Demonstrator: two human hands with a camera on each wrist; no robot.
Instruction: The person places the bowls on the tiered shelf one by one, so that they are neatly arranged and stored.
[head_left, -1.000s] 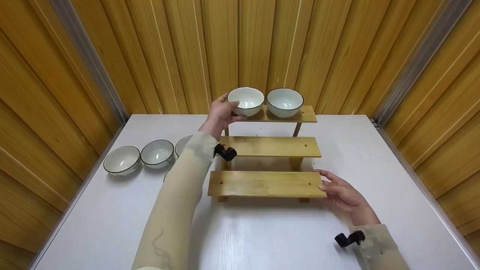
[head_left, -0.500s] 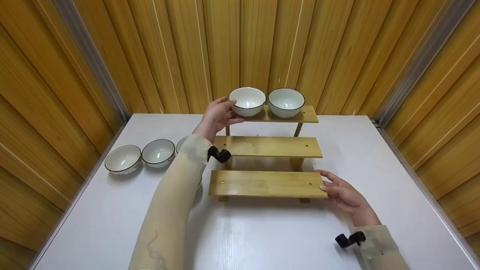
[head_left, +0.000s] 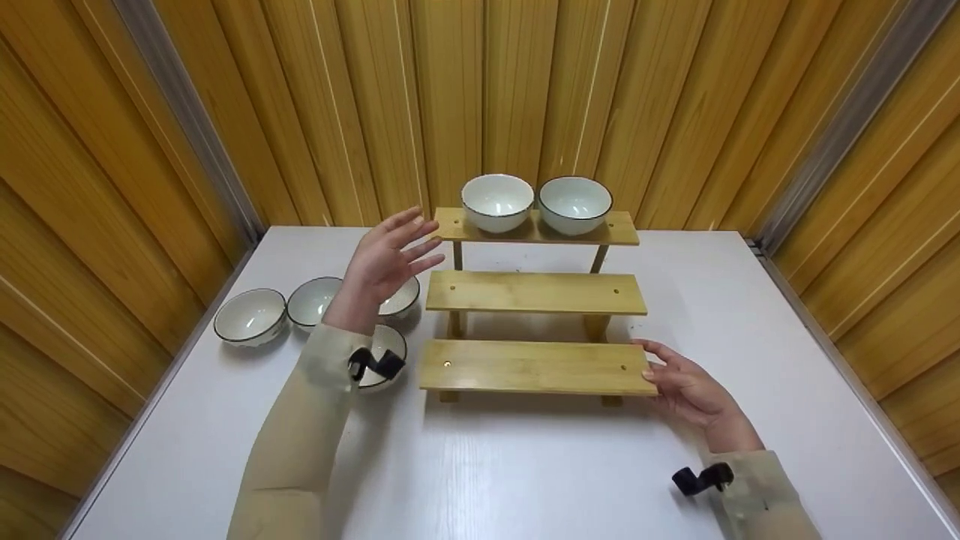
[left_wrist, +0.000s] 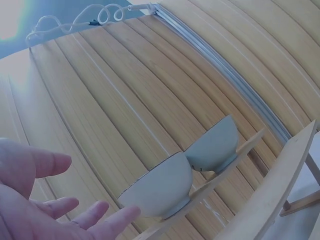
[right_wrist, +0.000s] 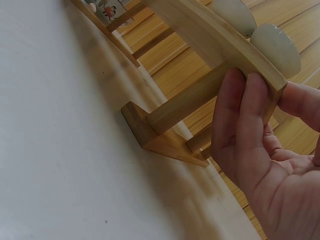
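Note:
Two white bowls with dark rims, a left bowl (head_left: 497,204) and a right bowl (head_left: 575,206), stand side by side on the top step of a three-step wooden rack (head_left: 536,292). My left hand (head_left: 391,255) is in the air left of that top step, fingers spread, holding nothing. In the left wrist view the hand (left_wrist: 60,205) is close to the nearer bowl (left_wrist: 160,187). My right hand (head_left: 686,390) grips the right end of the lowest step, and in the right wrist view its fingers (right_wrist: 250,110) curl under the board (right_wrist: 220,40) with the thumb over its edge.
More bowls stand on the white table (head_left: 510,465) left of the rack: a far-left bowl (head_left: 250,317), a second bowl (head_left: 309,301) partly behind the left arm, a third (head_left: 401,298) and a nearer one (head_left: 386,352). Wood-patterned walls (head_left: 450,97) enclose the back and sides.
My left hand has let go of the left bowl on the top step and moved left and towards me, its fingers spreading. The right hand keeps its grip on the lowest step.

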